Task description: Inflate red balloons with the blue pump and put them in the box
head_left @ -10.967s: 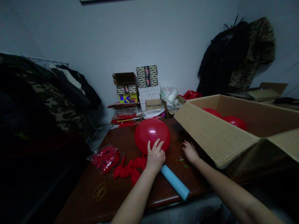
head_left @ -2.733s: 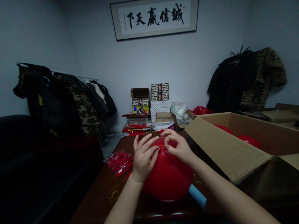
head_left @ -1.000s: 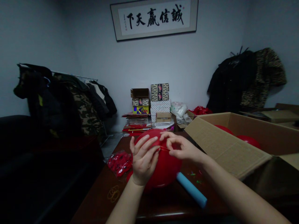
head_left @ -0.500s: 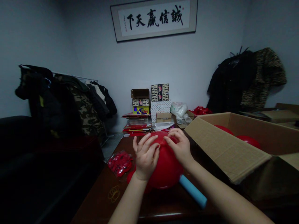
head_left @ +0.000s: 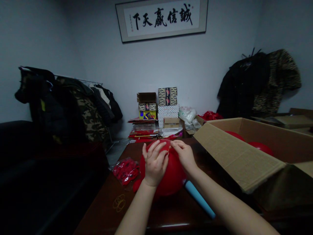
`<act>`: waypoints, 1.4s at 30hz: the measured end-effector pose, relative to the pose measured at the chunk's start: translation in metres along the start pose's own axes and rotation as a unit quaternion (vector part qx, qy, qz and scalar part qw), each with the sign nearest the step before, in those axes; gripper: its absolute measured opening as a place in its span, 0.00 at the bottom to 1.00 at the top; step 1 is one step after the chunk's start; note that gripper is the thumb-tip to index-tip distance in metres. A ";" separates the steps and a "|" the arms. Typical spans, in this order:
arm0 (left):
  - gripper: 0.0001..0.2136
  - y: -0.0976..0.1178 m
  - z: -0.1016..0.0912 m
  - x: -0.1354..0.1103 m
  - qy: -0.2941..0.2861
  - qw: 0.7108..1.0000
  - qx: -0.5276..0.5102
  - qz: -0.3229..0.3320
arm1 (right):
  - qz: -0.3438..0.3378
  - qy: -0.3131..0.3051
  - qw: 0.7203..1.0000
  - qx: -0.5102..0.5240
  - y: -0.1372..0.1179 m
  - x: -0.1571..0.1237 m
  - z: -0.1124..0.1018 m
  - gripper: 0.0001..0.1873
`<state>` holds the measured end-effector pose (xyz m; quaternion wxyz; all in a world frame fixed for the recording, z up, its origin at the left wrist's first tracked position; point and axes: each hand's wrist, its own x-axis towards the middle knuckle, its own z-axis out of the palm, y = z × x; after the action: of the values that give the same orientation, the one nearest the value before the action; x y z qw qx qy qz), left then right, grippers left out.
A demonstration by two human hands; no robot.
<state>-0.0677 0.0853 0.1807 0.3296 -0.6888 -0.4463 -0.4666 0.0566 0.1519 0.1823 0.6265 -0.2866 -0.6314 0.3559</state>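
One red balloon sat on a dark wood table, lower middle of the frame, held between both hands, its lower part close to the tabletop. Left hand was spread, fingers apart, pressed on the balloon's left side. Right hand was narrow, thumb and fingers pinched at the balloon's upper right. Balloon's neck was hidden by the hands; whether the fingers held anything thin there, cannot tell.

One light blue tube lay on the table just beside the balloon, its upper end hidden behind the right wrist. One clear bag of red balloons lay to the left, near a small loop bundle of yellow rubber bands. A limp red piece showed at the balloon's lower left, mostly hidden.

One open cardboard box stood at right, with two red balloons inside, partly hidden by its flap. Back of the table, six boxes stood in two stacks; their labels were too small to read. Upper middle, one framed calligraphy scroll read 诚信赢天下. Coats hung at far left and far right, dark and hard to make out.
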 end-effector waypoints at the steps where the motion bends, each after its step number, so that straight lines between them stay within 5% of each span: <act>1: 0.05 0.000 0.001 0.000 -0.003 1.000 0.000 -0.002 | 0.004 0.004 1.000 0.001 0.001 0.000 0.000 0.17; 21: 0.06 -0.001 0.010 -0.001 0.002 1.000 0.003 0.016 | 0.051 0.002 0.996 0.076 0.014 0.002 0.001 0.15; 28: 0.06 0.001 0.007 0.004 0.008 1.000 -0.005 0.014 | 0.008 -0.040 0.997 0.062 0.003 0.000 -0.001 0.11; 33: 0.06 0.002 0.006 0.006 0.019 1.000 -0.009 0.015 | -0.082 -0.005 0.997 -0.005 0.004 0.001 0.001 0.10; 42: 0.07 -0.005 0.005 0.003 -0.007 1.000 -0.002 0.006 | -0.215 -0.017 0.956 -0.196 0.020 0.010 -0.018 0.12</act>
<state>-0.0702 0.0922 0.1816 0.3277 -0.6955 -0.4437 -0.4604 0.0721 0.1729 0.1717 0.6091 -0.2551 -0.7459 0.0862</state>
